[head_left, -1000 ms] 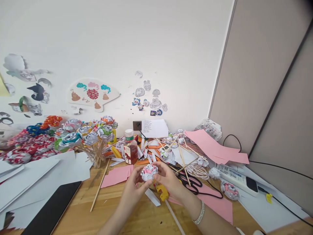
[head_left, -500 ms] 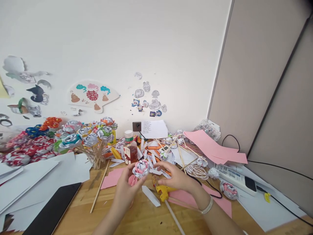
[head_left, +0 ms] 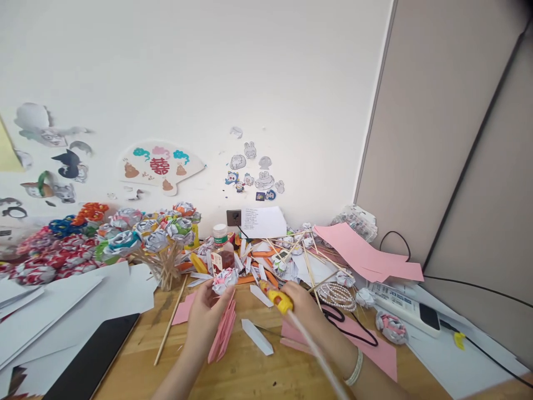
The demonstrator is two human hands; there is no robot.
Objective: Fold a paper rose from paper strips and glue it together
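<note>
Between the fingers of my left hand [head_left: 207, 311] is a pink-and-white paper flower [head_left: 225, 280], held up over the table. My right hand [head_left: 306, 304] grips a yellow hot glue gun [head_left: 278, 299], its nozzle pointing up and left toward the flower but apart from it. A long white glue stick [head_left: 314, 350] sticks out of the gun's back end toward me. Folded pink paper strips [head_left: 222, 330] are just right of my left hand. A white pointed paper strip [head_left: 257, 336] lies on the wood below the gun.
A jar [head_left: 222, 250] with a white lid stands behind the flower. Stick-stemmed paper flowers [head_left: 158, 239] crowd the left back. A black tablet-like slab [head_left: 91, 355] lies front left. Pink sheets [head_left: 366, 253], a power strip [head_left: 410, 311] and black cables fill the right.
My right hand has picked the glue gun up off the table and turned it toward the flower. My left hand has moved the flower slightly left and tilted it.
</note>
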